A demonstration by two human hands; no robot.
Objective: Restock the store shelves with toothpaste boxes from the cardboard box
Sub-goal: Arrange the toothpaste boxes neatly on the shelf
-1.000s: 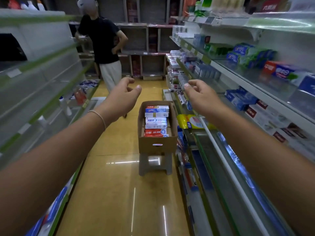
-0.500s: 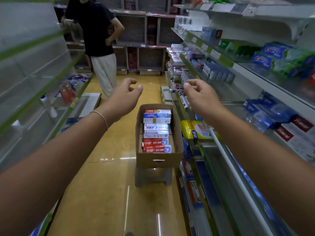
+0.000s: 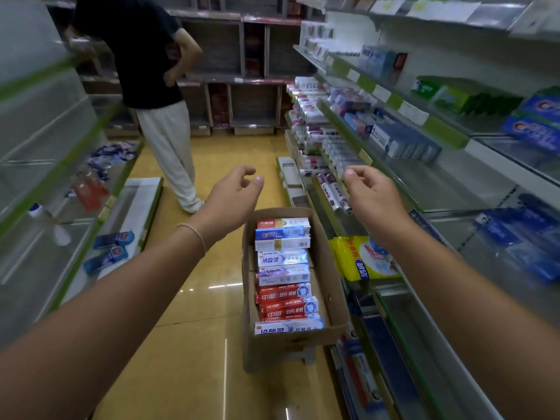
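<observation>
Both arms have stayed stretched out in front, but the cardboard box (image 3: 295,328) now sits much closer and lower under them than it did a moment ago, and the standing person (image 3: 157,95) looks nearer too.

Below and between the two hands is the cardboard box, resting on a small stool (image 3: 298,356). It is full of toothpaste boxes (image 3: 283,274) lying flat in a row, red ones nearer and blue and white ones farther. Neither hand touches them.

Just under the right wrist, a yellow pack (image 3: 360,259) lies on the low shelf.

Higher up, the left hand (image 3: 233,192) hangs in the air with its fingers loosely curled, holding nothing. A thin band (image 3: 194,233) is on that wrist. The right hand (image 3: 372,194) is beside it, apart, fingers also loosely bent and empty.

To the right of the right hand are the store shelves (image 3: 448,140) with blue and green boxes. Past the left hand stands the person in a dark shirt and light trousers.
</observation>
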